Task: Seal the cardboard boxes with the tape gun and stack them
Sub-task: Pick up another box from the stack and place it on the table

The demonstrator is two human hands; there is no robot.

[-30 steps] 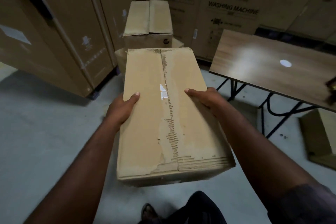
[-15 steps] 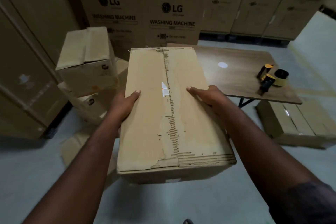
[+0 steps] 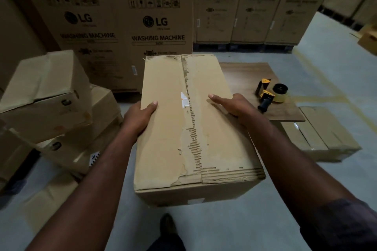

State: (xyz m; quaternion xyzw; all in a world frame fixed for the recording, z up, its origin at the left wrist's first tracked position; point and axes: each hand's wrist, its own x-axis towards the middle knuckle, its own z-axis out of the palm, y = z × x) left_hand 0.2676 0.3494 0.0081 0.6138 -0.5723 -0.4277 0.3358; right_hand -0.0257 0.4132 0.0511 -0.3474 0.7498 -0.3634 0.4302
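Observation:
I carry a long cardboard box [image 3: 167,132] in front of me, its top seam torn and ragged down the middle. My left hand [image 3: 138,118] grips its left edge with the thumb on top. My right hand [image 3: 234,106] grips the right edge the same way. The yellow and black tape gun [image 3: 269,96] lies on a low wooden table [image 3: 244,75] just right of the box, beyond my right hand.
A leaning pile of cardboard boxes [image 3: 51,98] stands on the left. A flat sealed box [image 3: 322,134] lies on the floor under the table's right end. Tall washing machine cartons [image 3: 155,32] wall off the back. My shoe [image 3: 168,224] shows below the box.
My view has swung to the right with the box still held. The pile of boxes has slid to the left, and the table and tape gun have come closer.

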